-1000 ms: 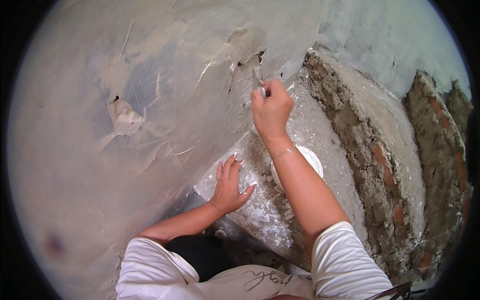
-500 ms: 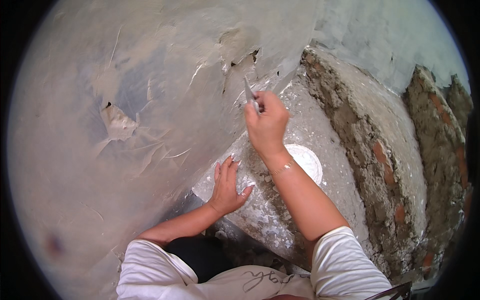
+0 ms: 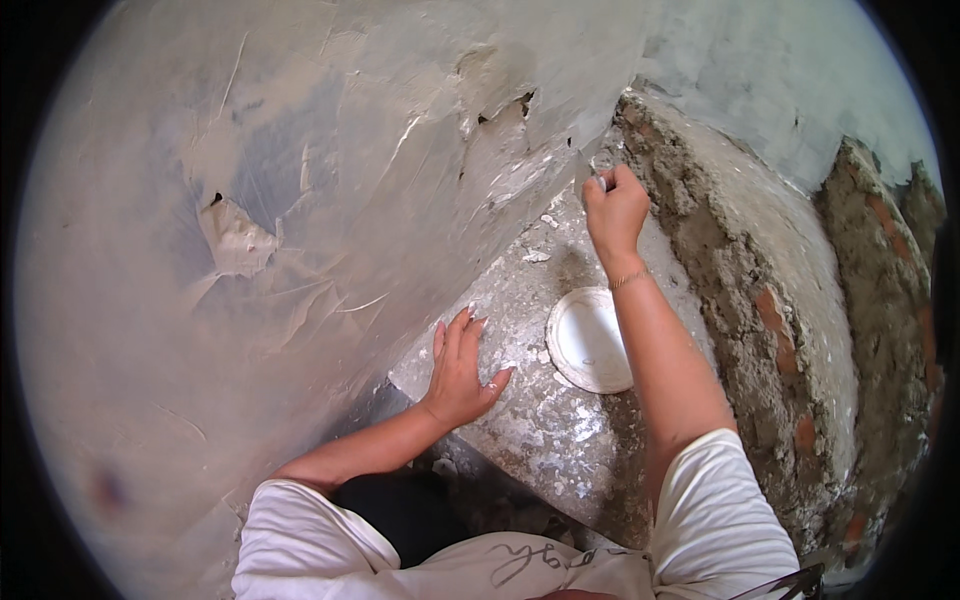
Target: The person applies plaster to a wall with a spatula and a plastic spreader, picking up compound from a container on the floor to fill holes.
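Gripping 1 scraper (image 3: 602, 184) with 1 of 2 hands (image 3: 615, 213) near 1 white dish (image 3: 583, 340).

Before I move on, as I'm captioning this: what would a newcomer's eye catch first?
Probably the ragged pale patch in the grey wall at left, and the rough brown ridges showing orange brick at right. Between them, the right hand grips a thin tool near the wall's lower edge, with a round white tub or lid beside that forearm.
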`<control>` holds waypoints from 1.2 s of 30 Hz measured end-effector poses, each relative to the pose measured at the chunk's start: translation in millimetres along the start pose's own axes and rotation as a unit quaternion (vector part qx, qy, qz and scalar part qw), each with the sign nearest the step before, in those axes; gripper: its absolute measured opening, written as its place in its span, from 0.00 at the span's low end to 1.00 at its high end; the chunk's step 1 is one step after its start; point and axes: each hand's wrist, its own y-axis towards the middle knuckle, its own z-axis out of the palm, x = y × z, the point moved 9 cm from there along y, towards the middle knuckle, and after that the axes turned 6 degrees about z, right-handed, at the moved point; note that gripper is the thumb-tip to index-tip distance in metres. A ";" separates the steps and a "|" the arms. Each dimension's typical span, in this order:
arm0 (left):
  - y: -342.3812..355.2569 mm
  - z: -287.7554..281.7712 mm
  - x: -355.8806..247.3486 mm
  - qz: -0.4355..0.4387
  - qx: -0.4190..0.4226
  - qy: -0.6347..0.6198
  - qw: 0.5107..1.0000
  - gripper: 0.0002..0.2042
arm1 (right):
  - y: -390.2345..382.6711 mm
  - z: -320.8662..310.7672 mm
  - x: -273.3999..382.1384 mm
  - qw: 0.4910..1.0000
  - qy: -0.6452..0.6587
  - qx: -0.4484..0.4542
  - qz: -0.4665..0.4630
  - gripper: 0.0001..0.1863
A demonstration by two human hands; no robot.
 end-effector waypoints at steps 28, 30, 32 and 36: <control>3.6 2.6 -5.4 0.010 0.021 0.034 0.999 0.36 | -24.1 55.7 -1.0 0.994 0.087 0.015 0.067 0.06; 3.2 3.0 -4.5 0.010 0.020 0.033 0.999 0.36 | -50.6 70.5 23.9 0.996 0.072 0.046 0.010 0.07; 2.9 5.1 -1.8 0.001 0.028 0.040 0.999 0.36 | -83.7 71.5 57.5 0.992 0.076 0.073 -0.073 0.08; 2.1 10.5 2.6 -0.017 0.057 0.031 0.998 0.38 | -115.1 41.8 93.7 0.971 0.143 0.147 -0.127 0.07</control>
